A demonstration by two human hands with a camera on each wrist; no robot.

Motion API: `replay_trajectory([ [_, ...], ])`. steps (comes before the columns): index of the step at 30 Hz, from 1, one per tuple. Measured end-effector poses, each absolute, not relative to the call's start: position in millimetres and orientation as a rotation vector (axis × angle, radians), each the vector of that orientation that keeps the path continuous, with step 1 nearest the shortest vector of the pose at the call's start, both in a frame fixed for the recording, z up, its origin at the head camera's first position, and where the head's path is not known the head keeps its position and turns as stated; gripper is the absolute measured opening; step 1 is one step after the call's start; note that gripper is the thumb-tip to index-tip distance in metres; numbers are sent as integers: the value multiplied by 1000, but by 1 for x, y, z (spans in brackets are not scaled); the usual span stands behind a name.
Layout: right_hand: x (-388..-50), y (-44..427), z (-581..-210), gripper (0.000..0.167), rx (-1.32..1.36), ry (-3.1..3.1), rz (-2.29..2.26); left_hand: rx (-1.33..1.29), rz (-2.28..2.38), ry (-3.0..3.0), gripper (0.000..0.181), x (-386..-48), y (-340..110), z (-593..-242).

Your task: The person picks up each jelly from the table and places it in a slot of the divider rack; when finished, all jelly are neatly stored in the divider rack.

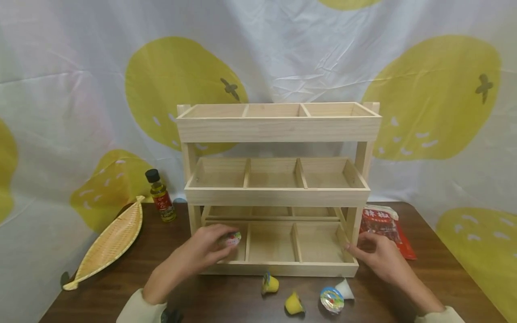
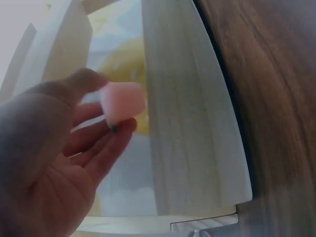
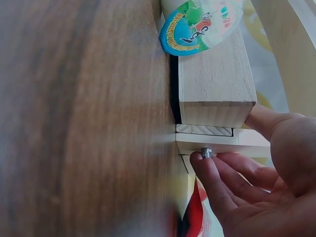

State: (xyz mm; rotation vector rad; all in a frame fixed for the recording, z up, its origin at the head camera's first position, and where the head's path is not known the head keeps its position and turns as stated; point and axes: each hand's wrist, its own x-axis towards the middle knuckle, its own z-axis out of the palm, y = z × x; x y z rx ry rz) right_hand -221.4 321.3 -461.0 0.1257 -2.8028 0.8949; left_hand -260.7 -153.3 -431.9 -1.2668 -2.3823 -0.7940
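Observation:
A three-tier wooden rack [image 1: 278, 130] with divided trays stands on the table. My left hand [image 1: 198, 246] pinches a small jelly cup [image 1: 233, 238] with a printed lid, over the bottom tray's left compartment. From the left wrist its pink body [image 2: 123, 101] shows between thumb and fingers. My right hand [image 1: 379, 255] grips the rack's lower right side, thumb at the tray's edge, fingertips by a metal bolt [image 3: 206, 152]. In front of the rack lie two yellow jelly cups [image 1: 294, 304], a white cup [image 1: 345, 289] and a cup with a blue-rimmed lid [image 1: 332, 299].
To the left, a boat-shaped woven basket [image 1: 109, 240] lies near a dark-capped oil bottle [image 1: 162, 197]. Behind the right hand is a red food packet [image 1: 383, 226]. A fruit-printed cloth [image 1: 282, 54] hangs at the back of the brown table [image 1: 234, 300].

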Motion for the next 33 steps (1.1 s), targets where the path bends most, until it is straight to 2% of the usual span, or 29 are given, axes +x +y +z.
replay_trajectory([
  [9, -221, 320, -462, 31, 122, -2791, 1006, -1302, -582, -2504, 30, -278, -151, -443],
  [21, -221, 322, -462, 28, 137, -2783, 1005, -1264, -658, -2595, 24, -281, -157, -453],
  [33, -222, 321, -463, 30, 118, -2780, 1027, -1214, -686, -2650, 27, -282, -161, -454],
])
